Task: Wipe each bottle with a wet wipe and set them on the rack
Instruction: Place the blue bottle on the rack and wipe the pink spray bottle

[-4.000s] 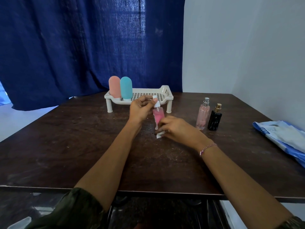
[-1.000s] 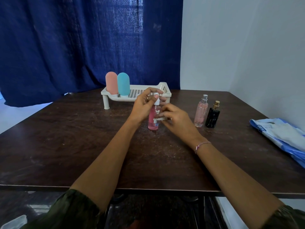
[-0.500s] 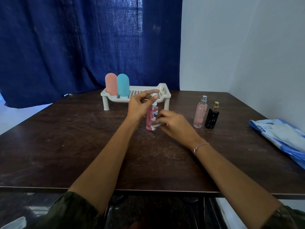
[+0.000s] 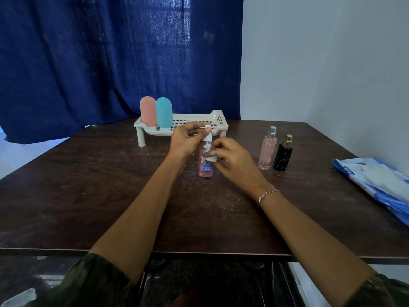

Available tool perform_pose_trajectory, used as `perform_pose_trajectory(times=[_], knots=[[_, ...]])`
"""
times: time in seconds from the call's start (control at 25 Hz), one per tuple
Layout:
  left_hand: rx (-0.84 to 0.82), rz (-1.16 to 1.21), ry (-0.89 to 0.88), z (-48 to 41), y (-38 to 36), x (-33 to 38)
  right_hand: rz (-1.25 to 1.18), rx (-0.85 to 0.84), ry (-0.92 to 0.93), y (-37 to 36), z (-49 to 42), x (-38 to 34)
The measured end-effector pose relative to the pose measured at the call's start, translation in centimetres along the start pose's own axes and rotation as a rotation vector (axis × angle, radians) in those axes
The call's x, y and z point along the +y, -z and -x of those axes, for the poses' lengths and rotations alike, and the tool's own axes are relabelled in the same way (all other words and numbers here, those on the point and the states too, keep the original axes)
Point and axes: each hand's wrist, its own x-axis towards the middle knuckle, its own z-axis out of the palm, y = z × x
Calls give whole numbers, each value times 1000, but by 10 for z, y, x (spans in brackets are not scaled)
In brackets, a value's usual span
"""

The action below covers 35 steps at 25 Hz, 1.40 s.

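A pink spray bottle [image 4: 206,170] with a white cap stands upright on the dark table [image 4: 110,196]. My left hand [image 4: 188,140] pinches its cap from above. My right hand [image 4: 230,158] presses a crumpled white wet wipe [image 4: 210,156] against the bottle's side. Behind them stands the white perforated rack [image 4: 194,122], with a pink rounded bottle [image 4: 147,111] and a teal rounded bottle [image 4: 164,113] upright at its left end. To the right on the table stand a clear pink perfume bottle [image 4: 267,149] and a black perfume bottle [image 4: 283,154].
A blue and white wet wipe pack [image 4: 376,180] lies at the table's right edge. A dark blue curtain [image 4: 99,58] hangs behind the table and a white wall [image 4: 321,63] runs along the right.
The pink spray bottle went from held tilted in the air to standing upright on the table. My right hand with the wipe has slid up its side over the last half second.
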Motion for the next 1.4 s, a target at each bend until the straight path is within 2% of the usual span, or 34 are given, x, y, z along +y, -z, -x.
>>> perform_pose_trajectory(times=[0.32,0.56,0.72,0.92,1.2,1.28,1.4], knots=[[95,63,96,-4,8,-3,-135,-269,27,-2,5,-4],[121,35,126,-4,11,-4,-116,-299,15,-1,1,-1],[142,43,141,-4,12,-3,-222,-308,-143,7,0,4],[188,29,104,-1,8,2,-235,-248,-208,9,2,11],[132,48,46,2,6,4,-120,-208,24,-4,-2,-4],[82,50,40,3,5,4,-93,-112,11,-2,-3,0],[-15,81,49,4,4,7,-127,105,-127,8,-2,9]])
